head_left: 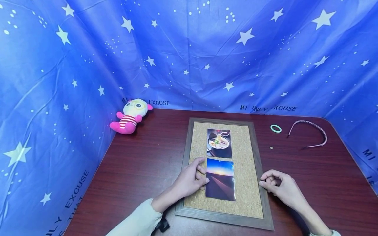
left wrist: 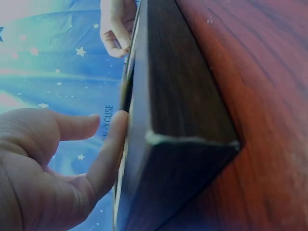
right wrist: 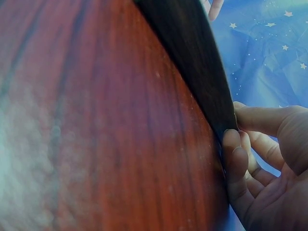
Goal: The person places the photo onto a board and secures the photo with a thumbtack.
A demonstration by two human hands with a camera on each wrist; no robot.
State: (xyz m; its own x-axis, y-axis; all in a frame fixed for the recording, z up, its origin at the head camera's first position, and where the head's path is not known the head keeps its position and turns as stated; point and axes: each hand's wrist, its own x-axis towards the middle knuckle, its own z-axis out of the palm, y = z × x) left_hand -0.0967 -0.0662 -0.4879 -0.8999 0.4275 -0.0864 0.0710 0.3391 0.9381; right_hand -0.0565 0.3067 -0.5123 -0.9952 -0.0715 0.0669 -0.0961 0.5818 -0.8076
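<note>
Plush toy [head_left: 130,117], hair tie [head_left: 276,128], headband [head_left: 310,133]

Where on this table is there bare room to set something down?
The widest bare patch of the table lies between the plush toy and the cork board. A smaller one lies right of the board, below the headband, green ring and small dot-like thing. It is crowded at the board's lower half, where the left hand and right hand flank the photos.

Even, bright light over my table [head_left: 141,164]

My head view bends at its edges; the glossy lower photo [head_left: 220,179] shows slight sheen. Both wrist views are soft, close-up wood blurred, shadows faint.
</note>
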